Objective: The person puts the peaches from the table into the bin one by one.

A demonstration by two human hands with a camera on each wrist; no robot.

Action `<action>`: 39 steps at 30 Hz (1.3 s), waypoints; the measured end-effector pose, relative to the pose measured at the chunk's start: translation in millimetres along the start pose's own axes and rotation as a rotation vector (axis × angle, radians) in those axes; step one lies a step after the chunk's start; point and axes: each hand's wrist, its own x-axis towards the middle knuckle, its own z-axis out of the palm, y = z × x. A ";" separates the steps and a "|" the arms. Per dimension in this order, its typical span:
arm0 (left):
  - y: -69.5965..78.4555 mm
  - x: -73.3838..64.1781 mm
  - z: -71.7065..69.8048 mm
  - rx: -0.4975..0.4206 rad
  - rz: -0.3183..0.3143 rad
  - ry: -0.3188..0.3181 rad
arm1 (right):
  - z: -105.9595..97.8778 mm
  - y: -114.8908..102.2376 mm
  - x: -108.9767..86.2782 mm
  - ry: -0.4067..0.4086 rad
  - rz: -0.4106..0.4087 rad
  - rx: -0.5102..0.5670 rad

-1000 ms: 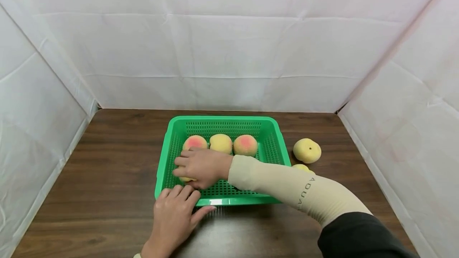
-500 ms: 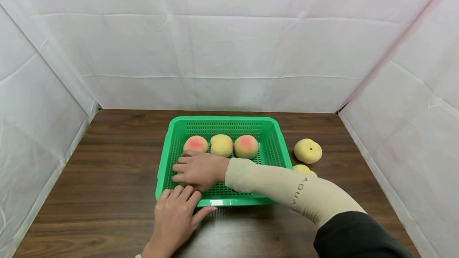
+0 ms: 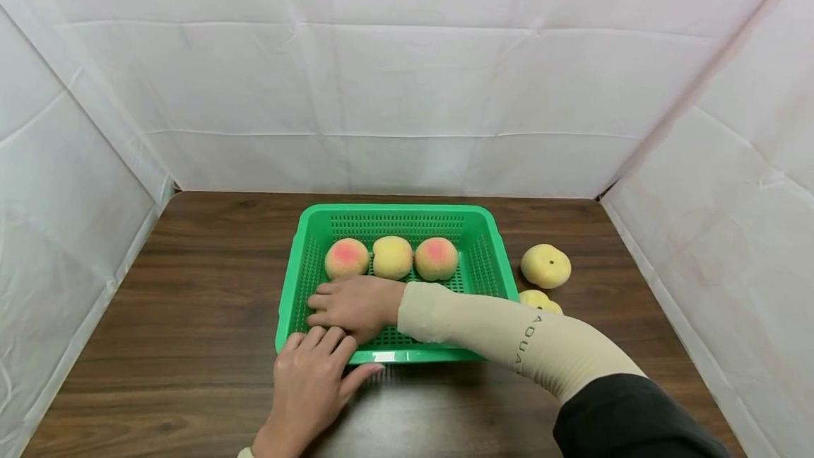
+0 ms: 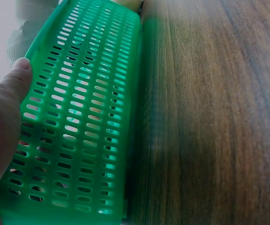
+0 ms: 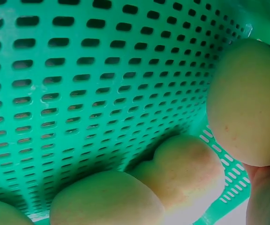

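Observation:
A green perforated plastic basket [image 3: 439, 355] stands on the table. My left hand [image 3: 308, 380] grips its front-left rim, fingers over the edge; in the left wrist view the thumb [image 4: 19, 77] lies at the rim. Inside the basket's front-left part, my right hand [image 3: 352, 306] holds a peach, mostly hidden under the fingers in the head view. The right wrist view shows that peach [image 5: 247, 103] close up by the basket wall. Behind the hand sit three peaches in a row: a blushed one [image 3: 346, 258], a yellow one [image 3: 391, 257] and another blushed one [image 3: 436, 259].
Two more yellow peaches lie on the table right of the basket: a whole one [image 3: 545, 266] and one partly hidden [image 3: 539, 300] by the right sleeve [image 3: 502, 327]. White sheeting [image 3: 407, 90] walls the brown wooden table [image 3: 159, 316] at the back and both sides.
My right hand has shifted slightly toward the front of the basket, and less of the peach under it shows. The left hand has stayed on the rim.

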 end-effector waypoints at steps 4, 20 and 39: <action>0.0 -0.3 0.7 -0.001 0.001 0.000 | 1.7 -0.3 1.1 -0.026 0.006 0.028; 1.6 -0.4 -0.5 -0.014 -0.013 -0.021 | 1.4 -3.5 -0.2 -0.071 0.027 0.056; 0.7 0.5 0.3 -0.018 -0.005 -0.003 | 2.4 1.0 -3.9 -0.039 0.001 0.071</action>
